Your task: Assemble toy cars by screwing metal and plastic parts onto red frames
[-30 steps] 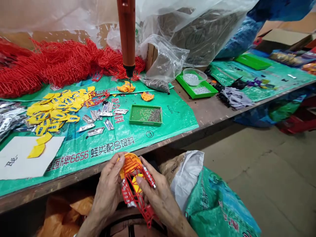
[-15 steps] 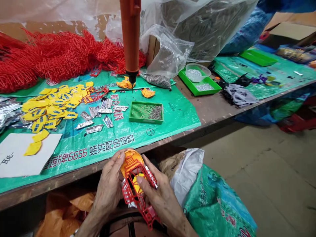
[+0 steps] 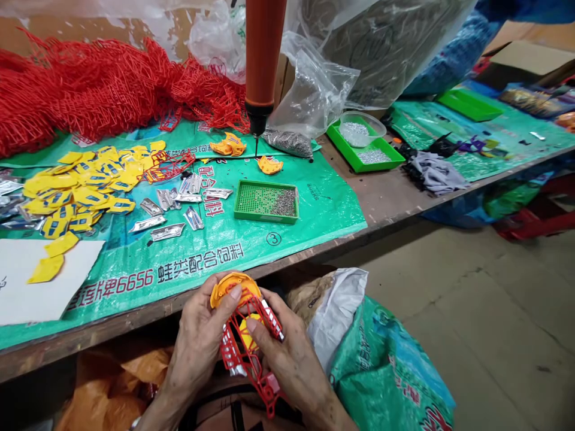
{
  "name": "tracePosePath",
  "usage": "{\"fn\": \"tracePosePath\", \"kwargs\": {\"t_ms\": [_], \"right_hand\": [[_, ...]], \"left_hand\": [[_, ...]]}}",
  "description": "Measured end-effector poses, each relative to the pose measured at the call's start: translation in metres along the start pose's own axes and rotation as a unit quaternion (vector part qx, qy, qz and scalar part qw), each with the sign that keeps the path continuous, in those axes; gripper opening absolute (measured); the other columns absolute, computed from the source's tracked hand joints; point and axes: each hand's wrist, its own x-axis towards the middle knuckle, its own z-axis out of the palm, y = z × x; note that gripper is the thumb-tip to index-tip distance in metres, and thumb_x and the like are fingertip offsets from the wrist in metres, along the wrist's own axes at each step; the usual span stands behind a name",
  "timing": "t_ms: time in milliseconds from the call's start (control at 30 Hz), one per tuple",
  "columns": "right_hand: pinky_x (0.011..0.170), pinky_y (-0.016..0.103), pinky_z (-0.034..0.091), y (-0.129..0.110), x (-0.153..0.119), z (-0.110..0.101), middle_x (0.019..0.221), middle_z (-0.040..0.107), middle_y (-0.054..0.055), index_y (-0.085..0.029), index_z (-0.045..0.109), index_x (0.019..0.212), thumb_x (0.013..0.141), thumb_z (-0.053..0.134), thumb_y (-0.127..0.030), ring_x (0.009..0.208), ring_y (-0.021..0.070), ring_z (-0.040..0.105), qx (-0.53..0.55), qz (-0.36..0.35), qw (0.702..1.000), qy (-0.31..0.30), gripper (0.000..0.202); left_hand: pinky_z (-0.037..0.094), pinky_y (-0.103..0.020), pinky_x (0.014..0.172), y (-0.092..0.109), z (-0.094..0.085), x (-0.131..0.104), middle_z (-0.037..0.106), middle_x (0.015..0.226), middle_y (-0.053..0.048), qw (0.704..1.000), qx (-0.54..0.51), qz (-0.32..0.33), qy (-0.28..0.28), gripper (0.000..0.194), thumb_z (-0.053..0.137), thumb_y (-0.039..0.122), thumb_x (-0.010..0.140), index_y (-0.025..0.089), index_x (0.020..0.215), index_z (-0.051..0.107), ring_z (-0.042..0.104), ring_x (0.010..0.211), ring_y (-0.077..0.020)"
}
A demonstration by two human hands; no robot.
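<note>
Low in front of the table edge, both hands hold one plastic assembly. Its long part is a red lattice frame with white-marked sides. At its upper end sits a curved orange plastic part. My left hand grips that orange part, thumb pressed on its inner face. My right hand is closed around the red frame's right side, its thumb beside a yellow piece within the frame. Fingers hide some of the frame's sides. Above the table, an orange electric screwdriver hangs with its bit pointing down.
A green tray of small screws stands near the table edge. To its left lie silver pieces, yellow pieces and heaped red frames. Orange parts rest behind it. A green sack stands at lower right.
My left thumb has moved onto the orange part's inner face, near its joint with the red frame. The screwdriver appears farther right as the view shifts slightly. Both hands keep hold.
</note>
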Motion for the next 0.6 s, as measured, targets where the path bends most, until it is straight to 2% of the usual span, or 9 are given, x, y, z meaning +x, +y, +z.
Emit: {"fn": "tracePosePath", "kwargs": {"t_ms": [133,433,500,600], "right_hand": [[0.091,0.030,0.053,0.0004,-0.0006,-0.0011,0.113,0.070,0.004,-0.023,0.055,0.127,0.089,0.056,-0.026,0.099,0.0189,0.067,0.007,0.006,1.000,0.004,0.038],[0.096,0.033,0.051,0.0025,-0.0020,-0.0013,0.121,0.066,0.004,-0.026,0.048,0.134,0.088,0.058,-0.028,0.108,0.0199,0.064,0.024,0.030,0.999,0.000,0.048],[0.090,0.033,0.054,0.0019,-0.0022,-0.0033,0.115,0.069,0.005,-0.025,0.042,0.139,0.086,0.061,-0.030,0.099,0.0195,0.067,0.016,0.047,0.999,-0.009,0.056],[0.073,0.030,0.058,0.0012,-0.0034,-0.0083,0.095,0.073,0.004,-0.023,0.037,0.142,0.087,0.060,-0.036,0.077,0.0175,0.070,0.000,0.064,0.998,-0.013,0.061]], "left_hand": [[0.054,-0.028,0.071,-0.0008,-0.0016,0.0011,0.074,0.095,-0.007,1.000,0.021,0.019,-0.010,0.030,0.071,0.036,0.079,0.018,0.103,0.069,0.069,0.077,-0.0208],[0.052,-0.026,0.067,0.0002,-0.0055,0.0026,0.074,0.088,-0.006,0.998,0.059,0.016,-0.024,0.028,0.067,0.038,0.081,0.019,0.102,0.068,0.066,0.069,-0.0179],[0.052,-0.026,0.065,0.0018,-0.0058,0.0034,0.073,0.086,-0.005,0.997,0.066,0.017,-0.026,0.029,0.067,0.039,0.081,0.018,0.101,0.068,0.065,0.067,-0.0179],[0.052,-0.026,0.063,0.0041,-0.0065,0.0037,0.073,0.083,-0.005,0.996,0.079,0.027,-0.020,0.029,0.067,0.040,0.081,0.019,0.102,0.067,0.065,0.067,-0.0178]]}}
